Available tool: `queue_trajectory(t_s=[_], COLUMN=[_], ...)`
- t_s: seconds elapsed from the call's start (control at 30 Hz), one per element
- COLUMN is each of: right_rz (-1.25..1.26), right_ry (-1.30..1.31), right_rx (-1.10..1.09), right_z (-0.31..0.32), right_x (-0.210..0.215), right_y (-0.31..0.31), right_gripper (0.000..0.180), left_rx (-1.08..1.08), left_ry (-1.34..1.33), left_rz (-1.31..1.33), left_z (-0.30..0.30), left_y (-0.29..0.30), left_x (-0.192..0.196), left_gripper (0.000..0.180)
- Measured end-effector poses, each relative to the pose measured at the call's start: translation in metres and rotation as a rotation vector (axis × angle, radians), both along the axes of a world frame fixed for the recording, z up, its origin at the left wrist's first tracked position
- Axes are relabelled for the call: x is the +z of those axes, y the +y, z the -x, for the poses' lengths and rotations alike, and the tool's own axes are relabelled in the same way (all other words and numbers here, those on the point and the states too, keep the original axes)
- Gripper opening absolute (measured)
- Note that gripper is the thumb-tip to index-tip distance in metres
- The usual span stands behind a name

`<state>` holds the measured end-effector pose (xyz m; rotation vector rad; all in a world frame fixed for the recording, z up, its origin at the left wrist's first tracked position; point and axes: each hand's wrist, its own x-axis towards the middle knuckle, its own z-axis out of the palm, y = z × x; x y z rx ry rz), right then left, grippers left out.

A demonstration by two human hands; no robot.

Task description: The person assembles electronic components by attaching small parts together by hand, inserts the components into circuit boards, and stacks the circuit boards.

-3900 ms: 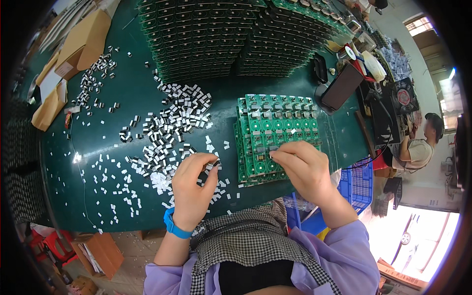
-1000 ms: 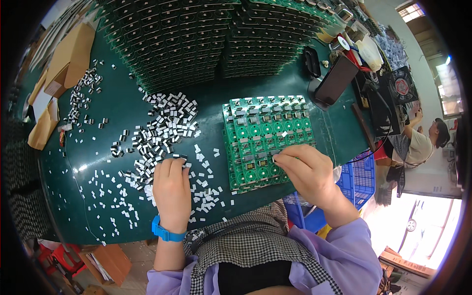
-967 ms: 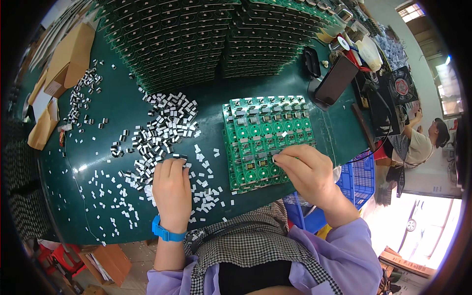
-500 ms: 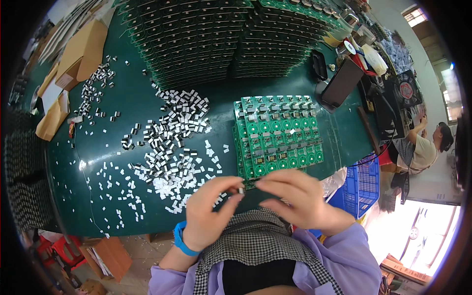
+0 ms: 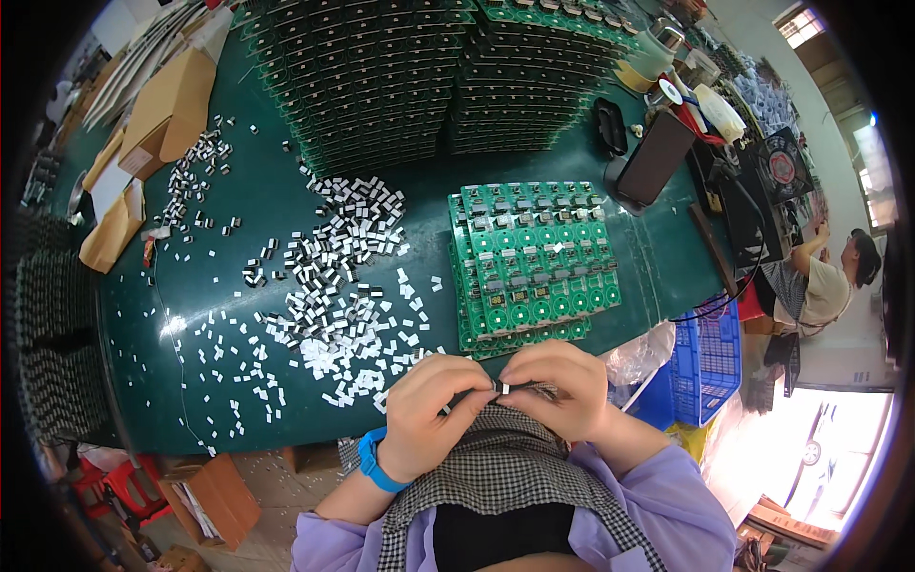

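At the near edge of the green table [image 5: 429, 224], the left hand [image 5: 431, 405] and right hand [image 5: 564, 386] pinch a small component [image 5: 504, 389]; circuit boards [image 5: 538, 255] lie stacked beyond, a blue crate [image 5: 707, 367] and co-worker [image 5: 825, 291] rightward.

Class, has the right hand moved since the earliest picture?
Yes: the right hand has moved from over the near circuit boards toward the checkered apron.

Both hands [image 5: 434, 410] [image 5: 564, 383] hold a small black-and-white component [image 5: 504, 389] between them, near the stacked green circuit boards [image 5: 545, 259].
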<state>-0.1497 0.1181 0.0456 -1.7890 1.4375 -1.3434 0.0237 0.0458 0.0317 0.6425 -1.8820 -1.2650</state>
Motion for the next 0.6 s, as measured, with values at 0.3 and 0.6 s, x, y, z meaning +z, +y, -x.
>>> queue_trajectory(t_s=[0.3,0.6], right_rz=[-0.025,-0.061], right_ry=[-0.077,-0.032], right_rx=[0.109,0.114], right_z=[0.0089,0.0108], right_x=[-0.0021,0.0014], right_y=[0.0015,0.0005], right_gripper=[0.024,0.023], left_rx=[-0.119,-0.148], left_ry=[0.12,0.091], left_rz=[0.103,-0.021], left_z=[0.0053,0.0046], left_y=[-0.0017,-0.0021], left_x=[-0.0023,-0.0048], left_gripper=[0.012,0.01])
